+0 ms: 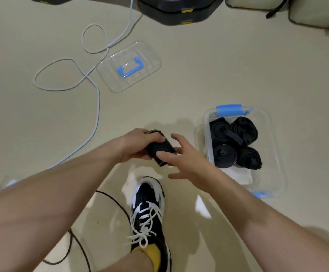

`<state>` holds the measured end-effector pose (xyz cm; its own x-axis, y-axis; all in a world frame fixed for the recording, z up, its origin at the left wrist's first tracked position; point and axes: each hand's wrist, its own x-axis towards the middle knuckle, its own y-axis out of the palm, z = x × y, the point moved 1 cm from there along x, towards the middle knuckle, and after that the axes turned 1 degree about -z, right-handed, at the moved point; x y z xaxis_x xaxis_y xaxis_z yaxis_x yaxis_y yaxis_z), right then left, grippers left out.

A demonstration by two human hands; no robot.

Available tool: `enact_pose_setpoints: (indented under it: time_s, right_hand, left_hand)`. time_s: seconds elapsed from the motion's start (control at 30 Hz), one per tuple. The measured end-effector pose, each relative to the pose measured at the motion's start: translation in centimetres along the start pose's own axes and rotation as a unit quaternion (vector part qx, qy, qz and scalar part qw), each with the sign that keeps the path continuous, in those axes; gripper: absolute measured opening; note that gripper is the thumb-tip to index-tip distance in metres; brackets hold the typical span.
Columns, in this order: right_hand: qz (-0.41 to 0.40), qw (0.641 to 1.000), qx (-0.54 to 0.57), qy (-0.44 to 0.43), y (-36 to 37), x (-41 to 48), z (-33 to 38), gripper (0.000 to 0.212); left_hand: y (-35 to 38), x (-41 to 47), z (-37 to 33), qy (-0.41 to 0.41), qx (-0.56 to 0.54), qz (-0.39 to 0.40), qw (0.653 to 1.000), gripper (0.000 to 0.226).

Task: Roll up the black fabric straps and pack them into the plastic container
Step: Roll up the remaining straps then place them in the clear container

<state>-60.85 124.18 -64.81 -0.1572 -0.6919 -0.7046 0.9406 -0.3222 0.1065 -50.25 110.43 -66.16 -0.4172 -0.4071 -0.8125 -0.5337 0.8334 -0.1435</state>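
Black-and-white sneaker (150,213): nearer than clear plastic container (270,138), to its left.
Left hand (138,146): fingers curled round rolled black strap (160,149), just left of container.
Right hand (181,160): fingers spread and relaxed, one fingertip touching the roll, no grasp.
Container: lid off. Four rolled straps (236,142) packed in far half, touching.
Clear lid (129,66), blue handle: beyond container, well left.
White cable (95,91): farther left of container.

One head-worn wide-angle camera looks steeply down, close over the hands (159,152), onto the floor (42,118) below.
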Motion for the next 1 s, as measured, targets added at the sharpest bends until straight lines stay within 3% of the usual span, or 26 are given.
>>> enact_pose_setpoints:
  time_s: [0.13,0.27,0.37,0.43,0.5,0.57,0.8,0.9,1.0]
  right_hand:
    - [-0.147,0.977,-0.058,-0.140,-4.1,-3.9,3.1,0.041]
    - [-0.132,0.948,-0.275,-0.088,-10.8,-7.6,3.0,0.037]
    - [-0.142,0.862,-0.486,-0.024,-14.1,-8.3,0.4,0.041]
    - [-0.152,0.827,-0.541,-0.011,-14.1,-8.1,-1.4,0.042]
    - [-0.172,0.814,-0.554,-0.023,-13.4,-7.7,-3.2,0.045]
    - [-0.173,0.822,-0.541,-0.036,-12.6,-6.8,-4.9,0.047]
    - [-0.182,0.838,-0.511,-0.056,-11.9,-4.0,-7.8,0.042]
    - [-0.218,0.845,-0.486,-0.052,-12.5,-3.6,-8.2,0.026]
    - [-0.246,0.829,-0.500,-0.047,-13.3,-3.9,-7.8,0.014]
  left_hand:
    - [4.3,-2.6,-6.3,0.097,0.018,0.043,0.994,0.040]
    - [8.5,-3.1,-7.3,0.167,0.184,0.005,0.969,0.024]
    - [11.7,-2.8,-6.0,0.234,0.418,-0.021,0.878,0.022]
    - [12.9,-2.5,-4.7,0.239,0.518,0.001,0.822,0.031]
    - [14.2,-2.0,-3.9,0.234,0.545,0.011,0.805,0.034]
    - [15.0,-1.7,-3.7,0.235,0.514,-0.001,0.825,0.030]
    - [15.3,-0.3,-3.1,0.131,0.268,-0.007,0.954,0.015]
    - [16.4,-0.4,-2.2,0.091,0.182,0.032,0.979,0.018]
    - [17.8,-0.8,-1.8,0.059,0.130,0.075,0.987,0.026]
